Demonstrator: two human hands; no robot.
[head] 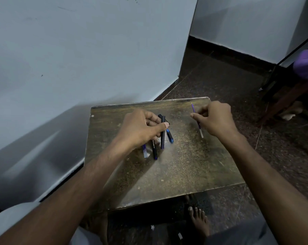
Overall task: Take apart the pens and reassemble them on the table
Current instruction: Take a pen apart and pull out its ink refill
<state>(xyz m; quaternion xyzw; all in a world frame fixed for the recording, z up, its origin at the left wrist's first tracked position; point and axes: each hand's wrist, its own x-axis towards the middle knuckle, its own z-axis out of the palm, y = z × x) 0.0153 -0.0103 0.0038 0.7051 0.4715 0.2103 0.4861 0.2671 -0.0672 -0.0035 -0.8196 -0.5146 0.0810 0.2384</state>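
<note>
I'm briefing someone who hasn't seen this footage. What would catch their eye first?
The two bare hands over a small worn brown wooden table: the right hand pinches a thin purple ink refill at the far right, and the left hand grips a dark pen barrel at the centre. A blue pen piece lies just right of the barrel.

worn wooden table (193, 167) | on it: blue pen part (169, 136); black pen barrel (154, 150); refill (144, 152)

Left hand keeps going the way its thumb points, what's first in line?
Most likely the dark pen barrel right at the thumb tip of the left hand, then the blue pen piece just beyond. Depth is unclear; the thumb may already touch the barrel.
</note>
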